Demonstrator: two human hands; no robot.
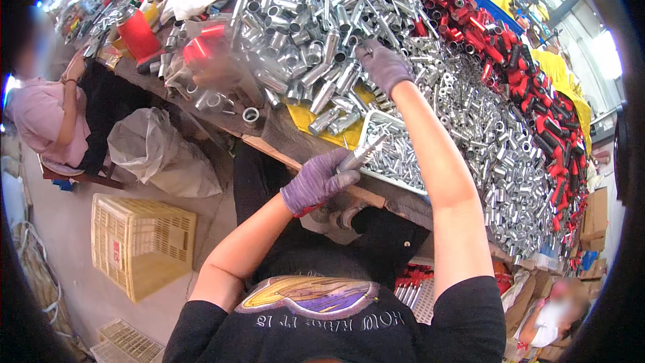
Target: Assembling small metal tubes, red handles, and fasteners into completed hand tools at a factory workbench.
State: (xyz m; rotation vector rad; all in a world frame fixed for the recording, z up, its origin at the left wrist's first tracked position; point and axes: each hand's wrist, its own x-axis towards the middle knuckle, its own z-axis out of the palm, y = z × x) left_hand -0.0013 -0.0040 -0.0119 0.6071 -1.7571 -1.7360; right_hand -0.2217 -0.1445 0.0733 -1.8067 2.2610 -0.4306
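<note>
My left hand, in a purple-grey glove, is closed around a silver metal tube with a narrower tip pointing up and right. The tube is held above the table's front edge, beside a white tray full of small metal pins. Farther out, my right hand, gloved the same way, reaches into a heap of shiny metal tubes. Its fingers are bent down among the pieces, and whatever they grip is hidden. Yellow sheeting lies under several tubes between my hands.
Red-and-black handles and small metal fittings are heaped to the right. A red can stands at the far left. A yellow crate and white sack are on the floor at left, near a seated person.
</note>
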